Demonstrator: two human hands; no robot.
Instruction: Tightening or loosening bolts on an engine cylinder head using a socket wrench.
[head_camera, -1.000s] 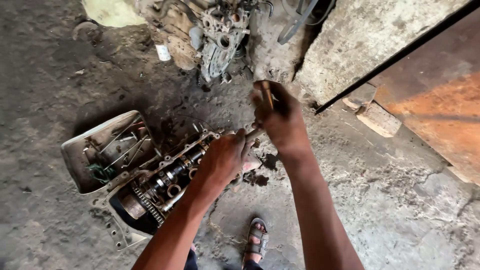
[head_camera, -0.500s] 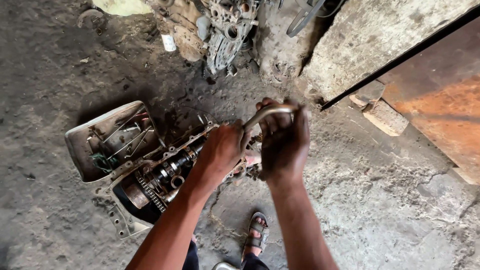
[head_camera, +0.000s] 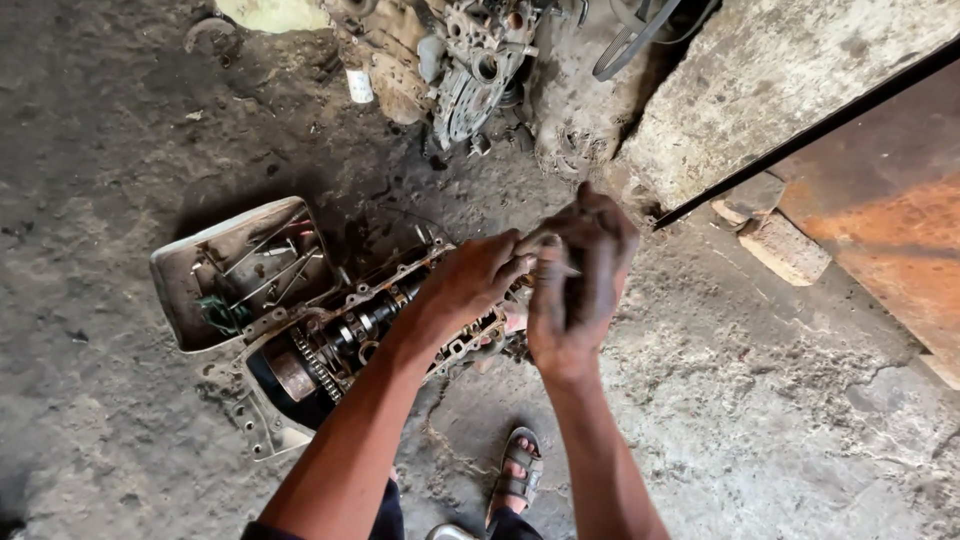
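An oily engine block (head_camera: 330, 345) with an exposed shaft and chain lies on the dirt floor. My left hand (head_camera: 475, 285) rests on its right end, fingers curled around the head of a metal hand tool (head_camera: 548, 243). Grimy with grease, my right hand (head_camera: 578, 285) is closed around the same tool's handle, just right of the left hand and above the block's end. Most of the tool is hidden inside my fingers.
A dented metal tray (head_camera: 215, 260) with rods and bits sits left of the block. Another engine casing (head_camera: 470, 60) and a belt (head_camera: 630, 45) lie at the top. A concrete slab (head_camera: 790, 60), a brick (head_camera: 785, 250) and a rusty plate (head_camera: 890, 220) stand right. My sandalled foot (head_camera: 515, 475) is below.
My right hand has swung the tool handle down and toward me, from raised above the block to level beside my left hand. The left hand has stayed on the block's end.
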